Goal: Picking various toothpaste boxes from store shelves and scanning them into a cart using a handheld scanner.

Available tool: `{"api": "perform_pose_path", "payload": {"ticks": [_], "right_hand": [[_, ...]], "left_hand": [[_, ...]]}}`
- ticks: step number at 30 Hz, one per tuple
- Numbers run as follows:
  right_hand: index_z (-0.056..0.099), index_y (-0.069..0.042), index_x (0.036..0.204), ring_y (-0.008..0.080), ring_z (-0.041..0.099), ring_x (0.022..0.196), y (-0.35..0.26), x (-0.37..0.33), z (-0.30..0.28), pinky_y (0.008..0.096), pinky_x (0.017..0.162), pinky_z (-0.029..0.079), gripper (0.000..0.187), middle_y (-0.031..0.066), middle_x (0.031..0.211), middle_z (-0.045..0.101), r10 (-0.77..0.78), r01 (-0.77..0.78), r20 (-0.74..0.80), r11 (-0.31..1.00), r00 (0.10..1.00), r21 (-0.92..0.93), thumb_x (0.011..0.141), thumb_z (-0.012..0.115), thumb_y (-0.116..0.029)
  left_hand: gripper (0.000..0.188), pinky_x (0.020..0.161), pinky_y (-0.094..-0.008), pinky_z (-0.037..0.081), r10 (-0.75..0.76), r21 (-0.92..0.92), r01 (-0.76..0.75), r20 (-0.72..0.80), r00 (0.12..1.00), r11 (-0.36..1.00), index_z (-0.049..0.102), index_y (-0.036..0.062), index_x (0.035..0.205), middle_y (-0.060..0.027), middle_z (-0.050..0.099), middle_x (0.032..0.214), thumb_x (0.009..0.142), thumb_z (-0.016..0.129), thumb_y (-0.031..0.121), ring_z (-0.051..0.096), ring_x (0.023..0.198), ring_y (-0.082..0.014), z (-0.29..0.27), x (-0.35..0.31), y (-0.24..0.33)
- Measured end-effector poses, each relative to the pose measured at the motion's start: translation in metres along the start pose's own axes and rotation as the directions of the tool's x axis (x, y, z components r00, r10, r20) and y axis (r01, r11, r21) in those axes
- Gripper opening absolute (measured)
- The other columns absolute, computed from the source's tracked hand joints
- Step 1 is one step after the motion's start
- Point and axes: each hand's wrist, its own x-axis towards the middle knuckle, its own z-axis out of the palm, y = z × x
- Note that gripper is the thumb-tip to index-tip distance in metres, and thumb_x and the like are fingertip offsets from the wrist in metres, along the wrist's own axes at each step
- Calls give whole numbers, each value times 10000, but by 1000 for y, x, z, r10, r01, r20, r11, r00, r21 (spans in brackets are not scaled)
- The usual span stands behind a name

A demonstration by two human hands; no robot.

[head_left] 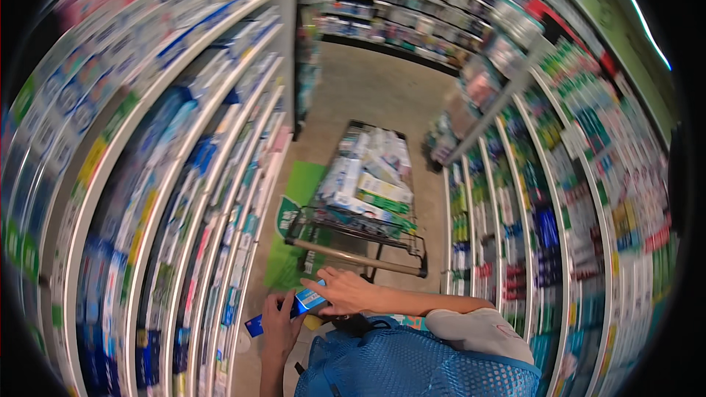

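A slim blue box (307, 299) with a light-blue panel is held low in front of my body, near the left shelves. My left hand (278, 321) is closed around its middle, and a darker blue end shows past the fingers on the left. From the right, my right hand (342, 291) reaches across with its fingers closed over the box's other end. Just beyond my hands stands a wire shopping cart (353, 254), its handle toward me. White, blue and green packages (379, 184) fill the cart in a loose heap.
Tall shelves (198, 140) of packed boxes line my left, close to my left hand. Stocked shelves (529, 198) run along the right. A green mat or floor sign (294, 198) lies left of the cart. More shelving (412, 7) crosses the far end.
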Motion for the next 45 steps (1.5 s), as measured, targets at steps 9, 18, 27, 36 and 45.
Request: {"api": "perform_pose_path", "payload": {"ticks": [9,18,27,36,45], "right_hand": [[517,32,888,371,600,777,93,-101,14,440,618,494,510,194,762,597,368,-358,-65,925,927,129,762,642,-446],[606,45,795,302,630,606,272,-117,-5,401,591,480,626,168,642,624,949,-544,-84,246,305,802,785,571,-580],[622,72,849,329,653,675,435,-51,4,415,631,493,608,233,716,638,970,-520,-144,228,196,823,774,579,-530],[613,92,820,260,658,603,493,91,25,350,498,518,622,189,734,648,956,-474,17,130,293,871,781,531,-523],[564,54,1028,394,632,878,548,121,65,442,748,505,607,279,904,637,933,-808,-58,336,354,484,761,589,-491]], "left_hand": [[691,894,-469,393,376,101,-403,211,902,909,470,77,1279,-186,479,1156,654,752,155,474,1062,-361,68,101,68],[206,728,-447,393,48,163,-55,41,998,985,579,1,903,-185,567,853,811,606,184,533,819,-356,171,160,-19],[224,572,-426,361,-43,274,7,124,991,962,466,75,566,-110,504,562,748,564,162,504,521,-322,205,137,-48],[164,552,-394,325,36,265,-64,106,994,962,464,83,581,-83,467,556,711,551,130,495,530,-291,200,131,-44],[159,540,-384,312,29,212,-52,114,993,976,459,79,580,-79,465,557,685,560,141,496,529,-284,220,131,-28]]}}
